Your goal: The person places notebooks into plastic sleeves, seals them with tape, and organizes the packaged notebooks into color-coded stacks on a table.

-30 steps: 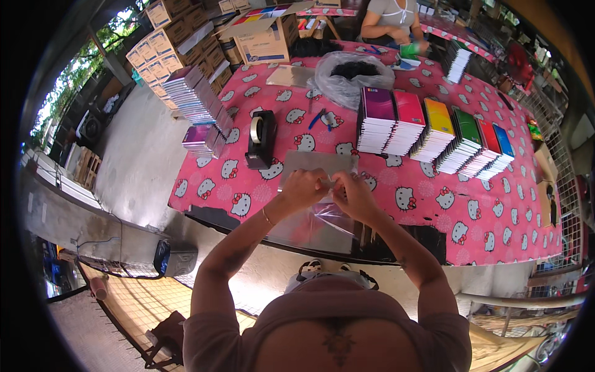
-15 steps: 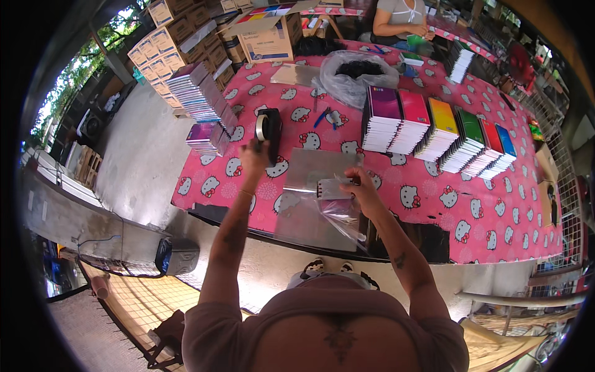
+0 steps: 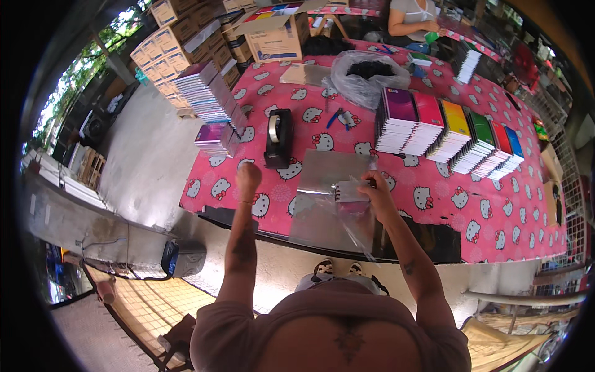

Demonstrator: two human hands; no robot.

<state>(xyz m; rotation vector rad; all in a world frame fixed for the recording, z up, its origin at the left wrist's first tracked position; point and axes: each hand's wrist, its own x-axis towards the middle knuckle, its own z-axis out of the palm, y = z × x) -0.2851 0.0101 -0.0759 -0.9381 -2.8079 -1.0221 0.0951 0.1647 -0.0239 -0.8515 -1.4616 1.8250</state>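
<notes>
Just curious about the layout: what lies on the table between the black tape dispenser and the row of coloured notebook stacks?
In the head view, only bare pink cloth separates tape dispenser from notebook stacks, apart from a small blue item.

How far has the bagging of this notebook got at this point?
Done: a small spiral notebook sits inside a clear plastic sleeve at the table edge, pinned by the right hand. In hand: the left hand is raised just below the black tape dispenser; whether it holds tape is unclear. Left: no tape shows on the sleeve, and rows of coloured notebooks stand unbagged.
</notes>
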